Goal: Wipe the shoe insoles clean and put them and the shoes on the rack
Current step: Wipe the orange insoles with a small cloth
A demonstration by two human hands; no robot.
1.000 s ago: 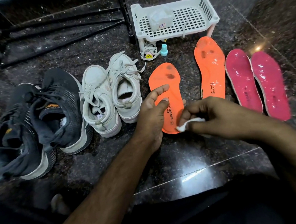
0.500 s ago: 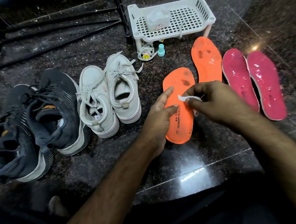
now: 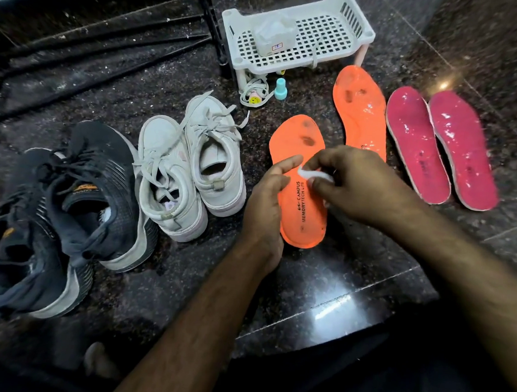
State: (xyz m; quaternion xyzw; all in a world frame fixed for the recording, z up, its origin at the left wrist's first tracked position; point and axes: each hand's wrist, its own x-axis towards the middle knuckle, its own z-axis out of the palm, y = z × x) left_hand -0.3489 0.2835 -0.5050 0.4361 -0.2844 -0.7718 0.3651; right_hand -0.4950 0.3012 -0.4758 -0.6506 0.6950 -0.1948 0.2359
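An orange insole (image 3: pixel 298 204) lies on the dark floor in front of me. My left hand (image 3: pixel 267 202) rests along its left edge, fingers straight, holding it down. My right hand (image 3: pixel 356 186) pinches a small white wipe (image 3: pixel 313 175) over the middle of that insole. A second orange insole (image 3: pixel 360 111) lies behind, wet and shiny. Two pink insoles (image 3: pixel 415 147) (image 3: pixel 463 149) lie to the right, also wet. A pair of white sneakers (image 3: pixel 190 165) and a pair of dark sneakers (image 3: pixel 71 204) stand to the left. The white plastic rack (image 3: pixel 358 30) stands at the back.
On the rack sits a white wipes pack (image 3: pixel 274 36). Under it lie a small teal bottle (image 3: pixel 280 90) and a bundle of laces with a smiley tag (image 3: pixel 255 95). Black metal bars (image 3: pixel 109 47) run across the back left floor.
My right hand with the wipe moved from the insole's heel up towards its middle. The insole shifted slightly under my left hand.
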